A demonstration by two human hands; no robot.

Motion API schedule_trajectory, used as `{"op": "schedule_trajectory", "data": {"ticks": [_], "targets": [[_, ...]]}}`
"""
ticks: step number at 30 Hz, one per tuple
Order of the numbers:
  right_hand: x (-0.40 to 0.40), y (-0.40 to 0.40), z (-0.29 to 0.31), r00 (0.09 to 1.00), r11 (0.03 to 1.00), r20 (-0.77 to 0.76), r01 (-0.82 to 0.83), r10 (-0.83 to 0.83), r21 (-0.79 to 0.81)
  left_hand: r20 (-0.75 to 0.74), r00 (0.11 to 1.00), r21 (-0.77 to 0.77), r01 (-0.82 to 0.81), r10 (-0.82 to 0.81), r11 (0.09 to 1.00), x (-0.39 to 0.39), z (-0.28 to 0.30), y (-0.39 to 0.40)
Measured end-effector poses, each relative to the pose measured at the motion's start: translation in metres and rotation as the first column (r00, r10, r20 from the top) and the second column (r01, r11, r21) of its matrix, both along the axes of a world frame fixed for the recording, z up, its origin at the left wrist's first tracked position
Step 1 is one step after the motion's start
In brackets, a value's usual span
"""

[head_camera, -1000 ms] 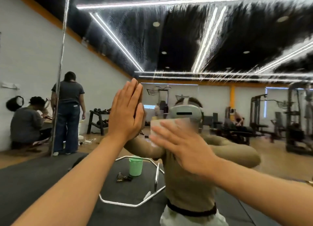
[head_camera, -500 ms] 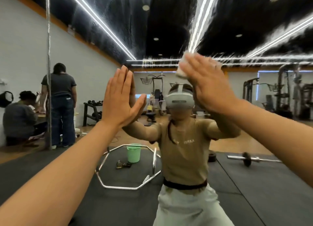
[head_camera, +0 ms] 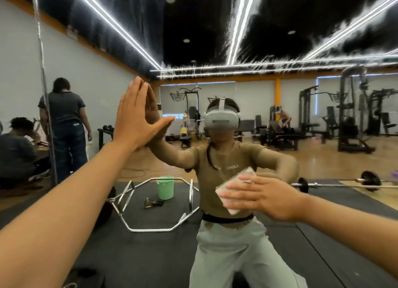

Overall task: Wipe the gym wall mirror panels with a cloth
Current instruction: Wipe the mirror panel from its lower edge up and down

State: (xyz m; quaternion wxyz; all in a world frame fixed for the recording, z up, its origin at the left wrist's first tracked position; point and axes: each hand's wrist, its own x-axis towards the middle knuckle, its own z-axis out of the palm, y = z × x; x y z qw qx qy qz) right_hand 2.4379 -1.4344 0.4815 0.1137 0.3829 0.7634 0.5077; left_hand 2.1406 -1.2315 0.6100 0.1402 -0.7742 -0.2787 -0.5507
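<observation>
Both arms reach forward from the bottom corners of the head view toward the large wall mirror panel (head_camera: 280, 119). The left arm runs up at a slant, and the left hand (head_camera: 134, 117) stands upright with its palm flat against the glass, fingers straight and close together, thumb spread out to the right. It meets its own reflection fingertip to fingertip and holds nothing.

The right arm comes in lower and nearly level. The right hand (head_camera: 261, 198) lies with its back to the camera, fingers straight and slightly spread, pointing left. Under those fingers is a folded white cloth (head_camera: 233, 187), pressed flat against the mirror well below and to the right of the left hand. The two hands are well apart.

Most of the cloth is hidden by the right hand; only its upper edge, left corner and a lower corner show, and they are blurred. Both arms are cut off at the frame edge. The upper mirror above the hands is streaked, so the reflected ceiling lights smear.

Between the hands, the reflection shows a green plastic bucket (head_camera: 165, 187) standing inside a chrome hexagonal lifting bar (head_camera: 155, 201) on the black floor mat. Left of the left hand, a vertical metal seam (head_camera: 46, 106) divides the mirror panels.
</observation>
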Motion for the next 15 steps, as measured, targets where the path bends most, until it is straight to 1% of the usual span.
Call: {"op": "schedule_trajectory", "data": {"ticks": [2,4,5,7,9,11,12,13,14,15], "targets": [[0.017,-0.013,0.033,0.998,0.999,-0.055,0.007,-0.005,0.051,0.025,1.000,-0.034,0.017,-0.016,0.999,0.001,0.002,-0.001],[0.034,-0.028,0.073,0.982,0.986,-0.185,0.068,-0.039,0.153,0.041,0.999,-0.052,0.027,-0.025,0.998,0.001,0.003,0.001],[0.042,-0.035,0.094,0.960,0.967,-0.279,0.105,-0.037,0.231,0.045,0.999,-0.058,0.032,-0.030,0.998,0.002,0.003,0.001],[0.055,-0.046,0.130,0.867,0.902,-0.497,0.183,0.040,0.391,0.050,0.998,-0.077,0.042,-0.038,0.996,0.003,0.003,0.000],[0.057,-0.050,0.147,0.721,0.831,-0.670,0.253,0.179,0.495,0.048,0.998,-0.087,0.040,-0.036,0.995,0.004,0.003,-0.002],[0.050,-0.045,0.139,0.606,0.775,-0.738,0.300,0.295,0.556,0.042,0.999,-0.086,0.025,-0.022,0.996,0.005,0.003,-0.004],[0.044,-0.041,0.126,0.572,0.761,-0.749,0.305,0.334,0.572,0.039,0.999,-0.086,0.017,-0.014,0.996,0.005,0.002,-0.005],[0.040,-0.037,0.108,0.554,0.761,-0.750,0.290,0.360,0.580,0.037,0.999,-0.087,0.010,-0.007,0.996,0.005,0.002,-0.006],[0.038,-0.034,0.085,0.560,0.772,-0.745,0.266,0.364,0.577,0.036,0.999,-0.088,0.002,0.001,0.996,0.005,0.002,-0.007],[0.039,-0.034,0.056,0.585,0.787,-0.734,0.245,0.346,0.566,0.035,0.999,-0.089,-0.005,0.009,0.996,0.005,0.001,-0.009]]}}
